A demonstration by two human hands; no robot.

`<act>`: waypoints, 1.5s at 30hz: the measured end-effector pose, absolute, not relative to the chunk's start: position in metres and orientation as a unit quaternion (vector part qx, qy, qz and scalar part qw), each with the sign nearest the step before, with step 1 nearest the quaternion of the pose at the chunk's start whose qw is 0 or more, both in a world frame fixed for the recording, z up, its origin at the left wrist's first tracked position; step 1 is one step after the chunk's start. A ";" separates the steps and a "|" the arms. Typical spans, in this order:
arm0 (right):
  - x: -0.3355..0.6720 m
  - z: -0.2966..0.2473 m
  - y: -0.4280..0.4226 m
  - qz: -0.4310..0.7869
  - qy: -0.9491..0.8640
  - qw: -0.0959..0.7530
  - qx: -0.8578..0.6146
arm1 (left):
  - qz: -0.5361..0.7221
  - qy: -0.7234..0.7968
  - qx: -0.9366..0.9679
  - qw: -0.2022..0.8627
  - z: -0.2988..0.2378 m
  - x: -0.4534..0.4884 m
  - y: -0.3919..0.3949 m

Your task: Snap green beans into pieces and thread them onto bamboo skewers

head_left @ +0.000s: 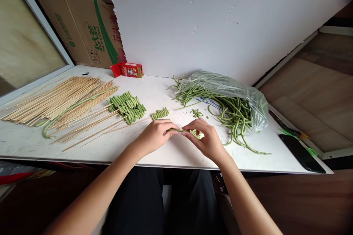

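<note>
Two bare hands meet over the near middle of the white table (165, 152) and hold one long bean (179, 130) between them. The bean lies almost level, with its long axis running from left to right, one end in each hand. The left hand (154, 135) has its fingers (171, 133) closed in a pinch on the left end. The right hand (208, 140) has its fingers (190, 136) closed on the right end. Some short green pieces (196, 133) show at the right fingers; I cannot tell if they are held or lie on the table.

Just beyond the hands lies a small row of cut pieces (160, 113). Further left are a pile of skewered beans (127, 106) and many bamboo skewers (55, 99). To the far right, a plastic bag (226, 86) covers a heap of uncut beans (234, 117).
</note>
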State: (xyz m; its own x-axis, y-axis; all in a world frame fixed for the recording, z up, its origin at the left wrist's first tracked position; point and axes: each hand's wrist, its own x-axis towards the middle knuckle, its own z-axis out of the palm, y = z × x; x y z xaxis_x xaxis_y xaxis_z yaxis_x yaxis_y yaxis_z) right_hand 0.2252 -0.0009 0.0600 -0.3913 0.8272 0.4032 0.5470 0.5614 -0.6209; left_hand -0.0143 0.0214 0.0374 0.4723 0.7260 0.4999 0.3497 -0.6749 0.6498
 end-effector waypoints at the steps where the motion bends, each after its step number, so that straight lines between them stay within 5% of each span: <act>1: 0.225 0.060 -0.001 0.205 -0.808 0.359 -0.420 | 0.399 0.324 0.825 0.236 0.038 -0.014 0.021; 22: 0.218 0.058 -0.003 0.244 -0.820 0.350 -0.381 | 0.351 0.291 0.876 0.158 0.033 0.002 0.014; 38: 0.239 0.066 0.004 0.372 -0.829 0.252 -0.333 | 0.319 0.264 0.882 0.224 0.026 0.011 0.007; 45: 0.227 0.061 -0.001 0.256 -0.807 0.361 -0.391 | 0.328 0.313 0.851 0.266 0.036 0.006 0.007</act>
State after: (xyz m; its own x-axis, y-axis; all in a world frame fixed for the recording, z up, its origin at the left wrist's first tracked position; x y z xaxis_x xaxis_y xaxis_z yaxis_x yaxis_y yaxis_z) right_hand 0.2267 -0.0006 0.0612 -0.4338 0.8160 0.3821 0.4456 0.5629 -0.6961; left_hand 0.0060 0.0070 0.0357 0.5886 0.7069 0.3922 0.3574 -0.6627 0.6581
